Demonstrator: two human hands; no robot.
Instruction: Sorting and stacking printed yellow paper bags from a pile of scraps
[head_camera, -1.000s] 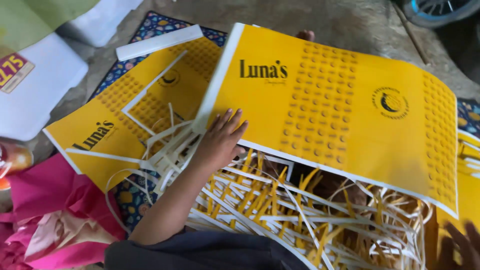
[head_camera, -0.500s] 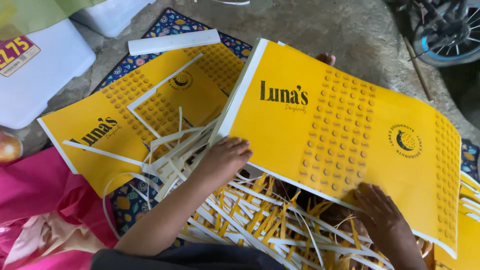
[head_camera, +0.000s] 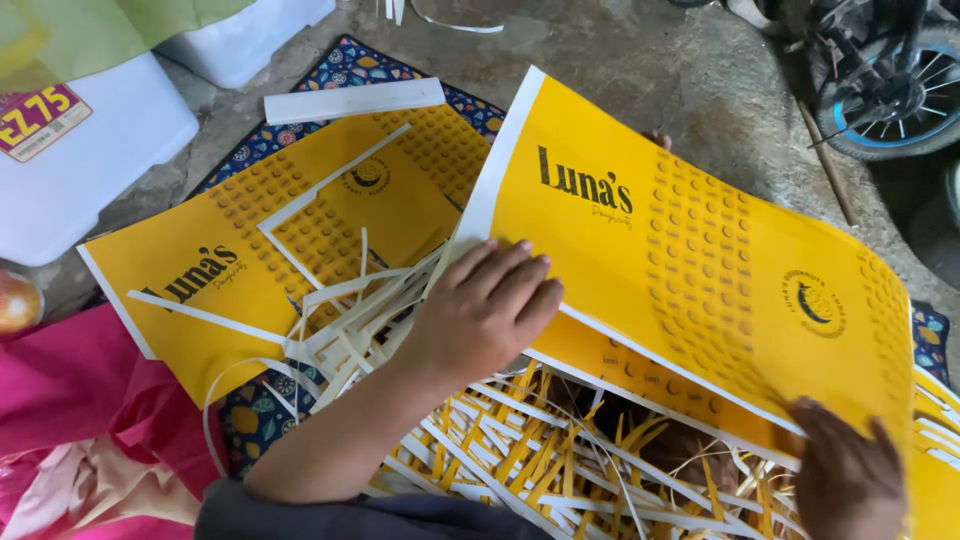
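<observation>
Left hand lies flat, fingers spread, on the yellow sheet's edge; right hand presses its lower corner, open, above paper strips.

Printed card, paper offcuts, rough concrete

Under the left hand the yellow sheet looks smooth, matt card; paper strips below it are thin, curling; beyond lies patterned cloth mat on rough, dusty concrete floor.

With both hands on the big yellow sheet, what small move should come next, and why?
Probably lift the yellow printed sheet a little higher before shifting it. The left hand presses its near edge among loose paper strips, and the right hand holds its lower corner, so dragging may snag the strips.
</observation>
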